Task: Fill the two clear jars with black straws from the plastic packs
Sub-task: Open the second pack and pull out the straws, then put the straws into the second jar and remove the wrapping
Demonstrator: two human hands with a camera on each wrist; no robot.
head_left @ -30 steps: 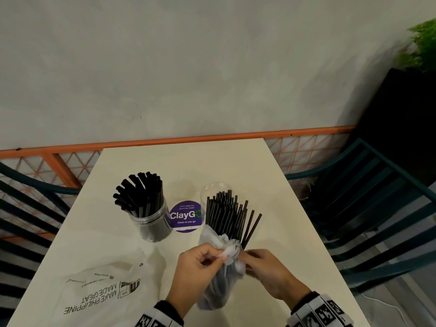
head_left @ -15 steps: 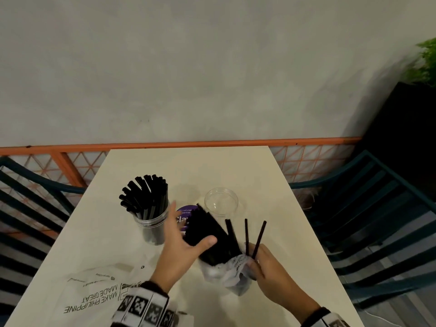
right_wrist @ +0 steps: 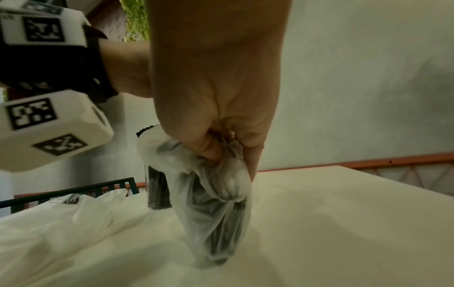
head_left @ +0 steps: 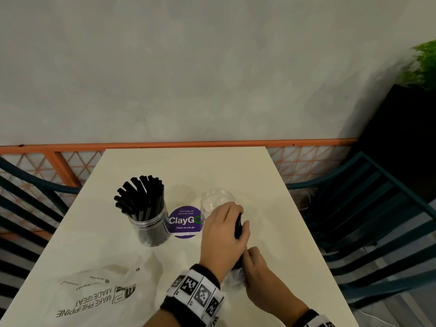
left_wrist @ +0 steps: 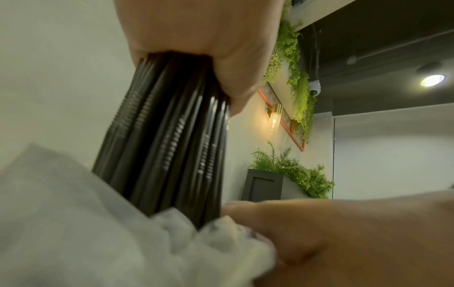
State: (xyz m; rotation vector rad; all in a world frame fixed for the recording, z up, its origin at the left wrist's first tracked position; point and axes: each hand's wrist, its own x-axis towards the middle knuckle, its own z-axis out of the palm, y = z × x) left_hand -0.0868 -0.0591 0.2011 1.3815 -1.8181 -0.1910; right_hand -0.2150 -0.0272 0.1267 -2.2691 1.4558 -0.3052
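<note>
A clear jar (head_left: 151, 228) packed with black straws (head_left: 141, 197) stands left of centre on the table. A second clear jar (head_left: 217, 202) with nothing in it stands to its right, just beyond my hands. My left hand (head_left: 224, 234) grips a bundle of black straws (left_wrist: 169, 136) from above; their tips show at my fingers (head_left: 238, 226). The bundle's lower end sits in a thin plastic pack (right_wrist: 216, 209) that stands upright on the table. My right hand (head_left: 257, 272) pinches the gathered plastic of that pack (left_wrist: 123, 242) low down.
An emptied white plastic bag (head_left: 94, 296) with print lies at the table's front left. A purple round sticker (head_left: 185, 221) sits between the jars. Dark slatted chairs (head_left: 377, 208) flank the table; an orange rail (head_left: 188, 144) runs along the wall behind.
My left hand has closed over the top of the straw bundle, gathering the loose ones that stuck out. Both hands and the pack shifted right, nearer the empty jar.
</note>
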